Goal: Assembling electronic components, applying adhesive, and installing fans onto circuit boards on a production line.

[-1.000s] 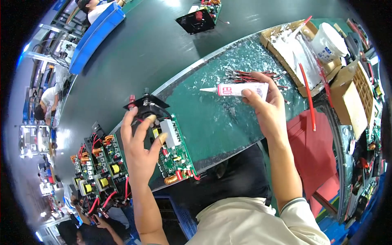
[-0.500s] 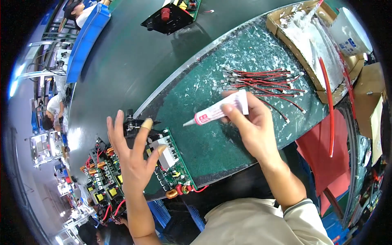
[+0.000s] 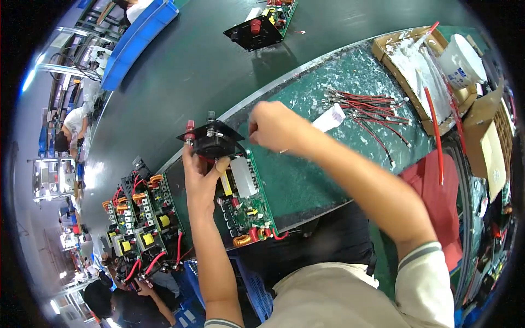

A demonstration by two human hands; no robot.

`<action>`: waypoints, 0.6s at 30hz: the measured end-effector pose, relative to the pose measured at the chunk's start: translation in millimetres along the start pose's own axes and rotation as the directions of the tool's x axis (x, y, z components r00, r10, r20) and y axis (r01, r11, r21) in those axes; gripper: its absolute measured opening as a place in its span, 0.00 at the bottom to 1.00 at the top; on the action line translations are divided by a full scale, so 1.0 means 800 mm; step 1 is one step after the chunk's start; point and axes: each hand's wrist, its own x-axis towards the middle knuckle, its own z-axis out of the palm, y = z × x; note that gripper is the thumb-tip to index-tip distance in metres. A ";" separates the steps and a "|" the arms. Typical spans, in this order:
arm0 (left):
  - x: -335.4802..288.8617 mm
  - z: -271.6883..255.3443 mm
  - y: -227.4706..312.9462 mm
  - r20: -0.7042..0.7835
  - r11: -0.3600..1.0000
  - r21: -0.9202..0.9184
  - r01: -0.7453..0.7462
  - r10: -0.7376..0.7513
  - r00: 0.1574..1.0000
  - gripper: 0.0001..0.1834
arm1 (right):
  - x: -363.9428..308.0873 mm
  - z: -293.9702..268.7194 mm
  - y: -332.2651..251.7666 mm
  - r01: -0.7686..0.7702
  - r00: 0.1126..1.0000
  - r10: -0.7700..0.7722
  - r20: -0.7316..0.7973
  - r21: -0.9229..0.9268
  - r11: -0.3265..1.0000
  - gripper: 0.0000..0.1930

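Note:
My left hand (image 3: 200, 183) grips a black end panel (image 3: 227, 133) by its lower left, the thumb over the front. The panel carries a round black fan (image 3: 212, 146), a red terminal post (image 3: 190, 131) and a dark post. Directly below it lies a green circuit board (image 3: 254, 205) with a silver heat sink, capacitors and a copper coil. Just right of the panel is my right hand (image 3: 276, 126), fingers curled in and slightly blurred; whatever they may hold is hidden. A white glue tube (image 3: 330, 118) rests on the bench beyond my right wrist.
Red-and-black wire leads (image 3: 372, 106) lie right of the tube. Behind them stand a smeared cardboard tray (image 3: 391, 63) and a white tub (image 3: 462, 60). Several assembled boards (image 3: 145, 213) sit at left. Another panelled board (image 3: 257, 33) and a blue bin (image 3: 136, 41) are farther off.
The glue tube has left my right hand and lies on the bench. My right hand moved left toward the panel. My left hand, spread before, has closed on the panel and raised it upright.

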 end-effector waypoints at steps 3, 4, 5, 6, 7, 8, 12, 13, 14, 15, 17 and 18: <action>0.000 -0.008 0.002 0.068 1.000 0.000 0.024 -0.024 0.997 0.51 | 0.053 -0.001 -0.009 -0.228 0.917 0.228 0.327 -0.038 0.973 0.11; 0.000 0.000 0.008 -0.051 0.995 -0.012 -0.096 0.095 0.994 0.48 | 0.059 0.004 -0.006 -0.287 0.882 0.288 0.372 -0.059 0.956 0.16; 0.000 0.005 0.016 -0.171 0.977 -0.011 -0.214 0.209 0.963 0.46 | 0.060 0.005 0.000 -0.294 0.883 0.300 0.361 -0.072 0.953 0.16; 0.005 -0.005 0.029 -0.100 0.976 -0.130 -0.177 0.165 0.981 0.43 | 0.058 0.008 -0.002 -0.271 0.898 0.283 0.336 -0.083 0.959 0.15; 0.011 -0.007 0.037 -0.045 0.965 -0.191 -0.182 0.177 0.983 0.36 | 0.053 0.010 0.001 -0.251 0.912 0.268 0.312 -0.095 0.963 0.15; 0.012 -0.010 0.042 0.003 0.979 -0.119 -0.164 0.166 0.986 0.30 | 0.055 0.013 0.003 -0.277 0.887 0.312 0.340 -0.148 0.949 0.16; -0.009 -0.010 0.031 0.056 0.958 -0.001 -0.285 0.285 0.957 0.15 | 0.040 0.006 -0.024 -0.295 0.875 0.369 0.314 -0.259 0.920 0.18; -0.016 -0.014 0.023 0.042 0.927 0.011 -0.375 0.375 0.926 0.15 | 0.041 0.005 -0.030 -0.307 0.871 0.380 0.312 -0.258 0.916 0.18; -0.017 -0.018 0.010 0.034 0.910 -0.008 -0.414 0.414 0.910 0.15 | 0.041 0.003 -0.034 -0.285 0.867 0.379 0.323 -0.301 0.910 0.18; -0.018 -0.018 0.003 0.018 0.893 -0.025 -0.449 0.450 0.893 0.16 | 0.042 0.003 -0.036 -0.257 0.861 0.376 0.342 -0.344 0.903 0.18; -0.020 -0.020 -0.004 0.018 0.886 -0.026 -0.464 0.464 0.885 0.16 | 0.042 0.005 -0.041 -0.265 0.852 0.397 0.342 -0.372 0.890 0.18; -0.018 -0.019 -0.005 0.017 0.870 -0.025 -0.492 0.492 0.870 0.16 | 0.044 0.005 -0.039 -0.262 0.852 0.394 0.345 -0.370 0.891 0.18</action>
